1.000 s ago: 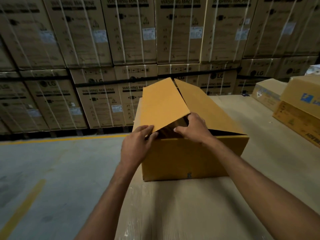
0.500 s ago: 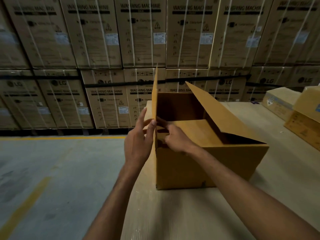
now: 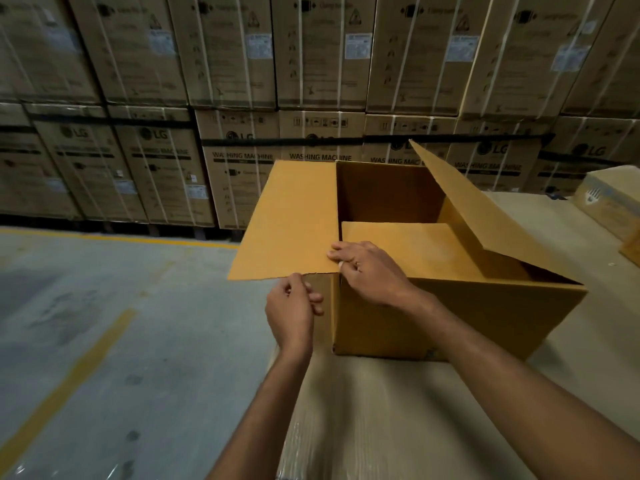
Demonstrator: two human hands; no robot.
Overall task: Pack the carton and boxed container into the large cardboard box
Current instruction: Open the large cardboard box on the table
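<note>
Cardboard flaps (image 3: 287, 220) ring box opening (image 3: 388, 195).

**Warehouse surroundings**

Stacked washing machine cartons (image 3: 242, 181), strapped and marked LG, fill the far wall. A grey concrete floor (image 3: 104, 341) carries yellow painted lines (image 3: 69, 375). Another printed carton (image 3: 609, 202) sits at the right edge on a plastic-wrapped surface (image 3: 381, 427).

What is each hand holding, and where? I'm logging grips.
Right hand pinches the left flap's near corner; left hand holds nothing.
</note>
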